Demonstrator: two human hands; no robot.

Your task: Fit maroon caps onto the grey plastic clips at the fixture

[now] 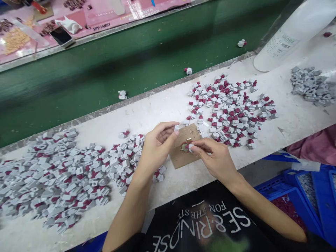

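Two bare hands are shown above a white table [157, 111]. Two small pieces are held, one in each hand: a first gray piece [176, 128] is pinched between thumb and forefinger of the left hand [159, 144], and a second gray piece [191, 147] is gripped by the fingertips of the right hand [216, 155]. One cardboard sheet [181, 162] is seen beneath, bearing one round disc [184, 147]; the second piece is positioned at the disc's right edge, though contact cannot be determined. Gray-and-red pieces are gathered in a left heap [70, 182] and a right heap [231, 112], too numerous to be counted; one all-gray heap [312, 85] is placed farther right, near one white bottle [282, 43]. Three stray pieces [188, 71] are scattered on the green strip [154, 66]. The left forearm is raised steeply, its fingers curled inward; the right forearm is extended from the lower right, its hand angled toward the disc.
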